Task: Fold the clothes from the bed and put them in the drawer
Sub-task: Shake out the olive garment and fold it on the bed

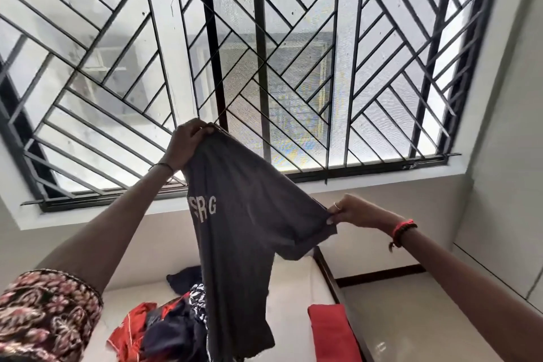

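Observation:
A dark grey T-shirt [244, 229] with white letters hangs in the air in front of me, above the bed. My left hand [185, 141] is raised high and grips its upper edge. Lower and to the right, my right hand [349, 213] pinches the end of one sleeve and stretches the cloth sideways. Below the shirt, a pile of unfolded clothes [164, 329] in red, navy and black-and-white lies on the white bed [291, 297]. A folded red garment [332, 332] rests on the bed near its right edge. No drawer is in view.
A large window with a black diagonal-bar grille [264, 53] fills the wall behind the bed. The bed's dark wooden frame [326, 273] runs along its right side, with pale tiled floor [411, 317] beyond it and a white wall at the far right.

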The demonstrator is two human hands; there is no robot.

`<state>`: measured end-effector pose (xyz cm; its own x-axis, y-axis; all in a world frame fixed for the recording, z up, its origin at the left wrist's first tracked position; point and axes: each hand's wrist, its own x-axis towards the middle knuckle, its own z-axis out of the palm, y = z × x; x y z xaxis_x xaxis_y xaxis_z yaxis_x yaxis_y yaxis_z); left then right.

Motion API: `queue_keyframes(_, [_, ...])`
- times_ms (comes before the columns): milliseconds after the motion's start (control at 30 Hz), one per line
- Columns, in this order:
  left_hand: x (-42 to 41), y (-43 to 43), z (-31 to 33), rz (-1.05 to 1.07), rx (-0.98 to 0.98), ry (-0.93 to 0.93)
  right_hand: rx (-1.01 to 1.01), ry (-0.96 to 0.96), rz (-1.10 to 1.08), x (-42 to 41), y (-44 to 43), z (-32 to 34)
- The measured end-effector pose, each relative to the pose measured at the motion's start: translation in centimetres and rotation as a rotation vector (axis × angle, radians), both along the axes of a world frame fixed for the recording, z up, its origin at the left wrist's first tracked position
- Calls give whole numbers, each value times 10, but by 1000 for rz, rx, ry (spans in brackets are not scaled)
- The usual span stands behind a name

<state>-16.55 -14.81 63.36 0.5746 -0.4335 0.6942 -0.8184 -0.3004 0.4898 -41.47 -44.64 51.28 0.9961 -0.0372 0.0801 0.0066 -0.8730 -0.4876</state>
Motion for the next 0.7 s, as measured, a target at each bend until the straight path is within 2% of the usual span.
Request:
queue_keyframes(200, [5, 8, -11, -21, -42, 128, 346, -127, -97, -6, -19, 21])
queue_keyframes(433, [3, 10, -24, -31, -25, 211, 400, -187, -263, 1, -31, 26])
queue_keyframes(600, [6, 10, -29, 17, -47, 223, 552, -211, -215, -8, -35, 31])
queue_keyframes(700, [3, 6, -31, 13, -57, 248, 571, -222, -217, -11, -39, 31])
